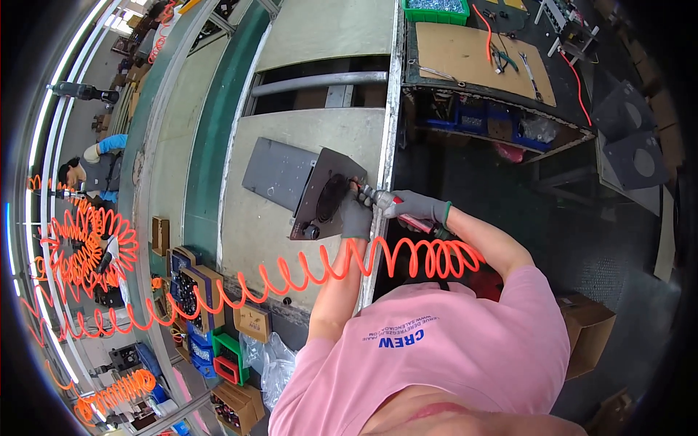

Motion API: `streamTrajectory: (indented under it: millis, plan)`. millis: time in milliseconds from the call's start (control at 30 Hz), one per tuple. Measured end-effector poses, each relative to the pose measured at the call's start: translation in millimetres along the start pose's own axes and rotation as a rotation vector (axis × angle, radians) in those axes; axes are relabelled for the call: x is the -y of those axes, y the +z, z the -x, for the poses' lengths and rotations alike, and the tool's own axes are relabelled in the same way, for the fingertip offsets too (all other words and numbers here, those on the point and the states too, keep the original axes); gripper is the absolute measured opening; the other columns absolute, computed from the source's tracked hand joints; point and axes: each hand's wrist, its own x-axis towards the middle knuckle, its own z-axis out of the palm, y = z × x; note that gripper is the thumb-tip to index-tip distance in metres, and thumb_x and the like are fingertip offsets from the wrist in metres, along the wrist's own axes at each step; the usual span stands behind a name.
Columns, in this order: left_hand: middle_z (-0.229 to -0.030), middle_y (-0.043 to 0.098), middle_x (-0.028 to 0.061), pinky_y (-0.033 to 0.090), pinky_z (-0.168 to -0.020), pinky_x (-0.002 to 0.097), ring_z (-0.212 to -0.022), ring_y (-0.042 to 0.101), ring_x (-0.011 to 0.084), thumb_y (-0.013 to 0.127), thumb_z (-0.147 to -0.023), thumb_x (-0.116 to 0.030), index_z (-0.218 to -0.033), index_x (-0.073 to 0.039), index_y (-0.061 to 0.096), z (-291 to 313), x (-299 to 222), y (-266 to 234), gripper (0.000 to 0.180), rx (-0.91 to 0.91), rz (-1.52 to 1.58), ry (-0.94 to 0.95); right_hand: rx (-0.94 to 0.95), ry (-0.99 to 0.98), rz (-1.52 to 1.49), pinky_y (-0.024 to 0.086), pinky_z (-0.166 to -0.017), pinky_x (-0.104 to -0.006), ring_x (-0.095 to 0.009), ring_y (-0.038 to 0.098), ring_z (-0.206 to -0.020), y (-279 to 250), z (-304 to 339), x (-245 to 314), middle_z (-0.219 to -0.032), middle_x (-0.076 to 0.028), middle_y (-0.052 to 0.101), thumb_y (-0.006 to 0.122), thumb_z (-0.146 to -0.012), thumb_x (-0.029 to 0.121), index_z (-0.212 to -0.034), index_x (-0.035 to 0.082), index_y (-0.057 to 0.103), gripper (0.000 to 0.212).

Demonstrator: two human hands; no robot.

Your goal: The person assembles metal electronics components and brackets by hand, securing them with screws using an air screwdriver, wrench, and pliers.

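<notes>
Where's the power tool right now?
Head view, just right of centre: the power tool is in the right hand, its nose pointing left toward the dark panel, next to the left hand.

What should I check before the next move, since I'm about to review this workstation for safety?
1. Hand cover: ok; left hand and right hand wear grey gloves.
2. Tool grip: ok; the right hand is wrapped round the handheld power tool.
3. Fingers away from the tool's nose: not ok; the left fingertips are right beside it.
4. Hose clear of the arms: not ok; the orange coiled hose crosses the left forearm in this view.
5. Support: ok; the dark metal unit rests on the pale worktop.
6. Tool tip seated: cannot tell; fingers obscure it.
</notes>
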Motion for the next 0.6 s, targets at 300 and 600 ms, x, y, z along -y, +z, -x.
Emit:
streamTrajectory:
  millis: [300,600]
  plan:
    - [-0.066,0.043,-0.0008,0.035,-0.049,0.0247,-0.057,0.041,0.0114,0.049,-0.092,-0.018,-0.104,-0.010,0.057,-12.2,2.9,4.6,0.017,0.011,0.004,0.071,-0.098,-0.090,0.136,0.040,-0.038,-0.0243,-0.011,0.049,-0.045,-3.3,-8.2,9.4,-0.061,-0.003,0.050,0.066,-0.073,0.028,-0.104,0.008,0.049,0.041]
    - [-0.069,0.044,-0.0018,0.034,-0.047,0.0230,-0.056,0.039,0.0093,0.050,-0.093,-0.025,-0.104,-0.012,0.060,-11.2,-2.2,7.8,0.020,-0.021,0.159,0.008,-0.147,-0.073,0.256,0.046,-0.070,-0.0284,-0.012,0.053,-0.076,6.1,2.2,21.0,-0.088,-0.006,0.057,0.067,-0.073,0.032,-0.106,0.002,0.052,0.048]
